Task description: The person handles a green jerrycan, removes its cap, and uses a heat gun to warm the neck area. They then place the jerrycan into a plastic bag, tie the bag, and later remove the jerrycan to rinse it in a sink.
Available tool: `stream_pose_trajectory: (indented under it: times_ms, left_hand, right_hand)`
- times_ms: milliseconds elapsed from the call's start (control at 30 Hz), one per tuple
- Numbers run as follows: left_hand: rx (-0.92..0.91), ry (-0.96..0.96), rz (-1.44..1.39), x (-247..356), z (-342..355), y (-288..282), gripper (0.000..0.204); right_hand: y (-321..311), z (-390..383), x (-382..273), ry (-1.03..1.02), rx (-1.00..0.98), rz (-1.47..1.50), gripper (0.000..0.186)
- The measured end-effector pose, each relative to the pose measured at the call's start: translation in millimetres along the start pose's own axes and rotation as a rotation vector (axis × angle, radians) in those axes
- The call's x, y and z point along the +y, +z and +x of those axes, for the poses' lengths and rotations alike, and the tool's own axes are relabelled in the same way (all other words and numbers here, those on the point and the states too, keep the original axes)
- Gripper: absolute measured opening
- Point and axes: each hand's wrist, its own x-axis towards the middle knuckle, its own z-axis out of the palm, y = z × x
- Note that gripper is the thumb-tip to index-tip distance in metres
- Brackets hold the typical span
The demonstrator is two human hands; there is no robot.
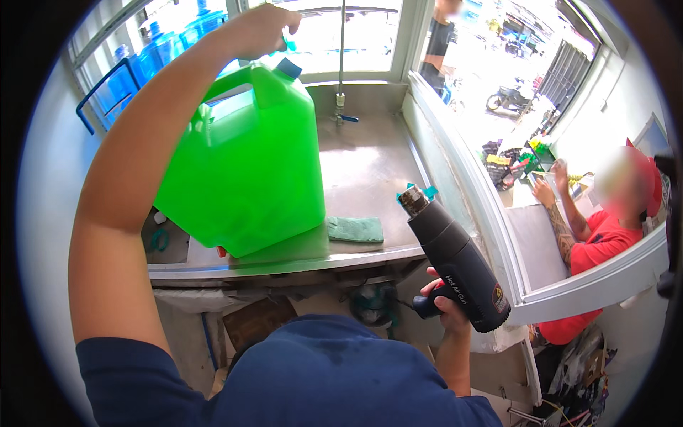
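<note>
A large translucent green jug with a moulded handle and a dark blue cap stands on the steel counter, appearing tilted. My left hand is raised just above the cap, fingers bent together. A bit of teal film shows by its fingertips; whether they pinch it is unclear. My right hand grips the handle of a black heat gun, its metal nozzle pointing up and away over the counter. A teal scrap shows beside the nozzle. The jug's base front touches something red.
A green sponge pad lies on the steel counter right of the jug. A pipe with a blue-handled valve rises behind. Blue water bottles stand outside at left. At right, past a white window frame, sits a person in red.
</note>
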Motion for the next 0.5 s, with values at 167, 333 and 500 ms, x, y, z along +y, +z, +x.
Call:
stream_pose_trajectory:
  times_ms: [167, 333, 500]
  left_hand:
    - [-0.265, 0.063, 0.030, -11, 24, 4, 0.026]
    - [-0.544, -0.068, -0.095, -12, 35, -20, 0.027]
    - [-0.628, -0.293, -0.417, -10, 36, -23, 0.026]
  right_hand:
    - [-1, 1, 10, 0.031, -0.006, 0.037, 0.067]
    - [-6, 0, 11, 0.032, 0.005, 0.022, 0.067]
    - [-10, -2, 9, 0.042, 0.029, 0.023, 0.067]
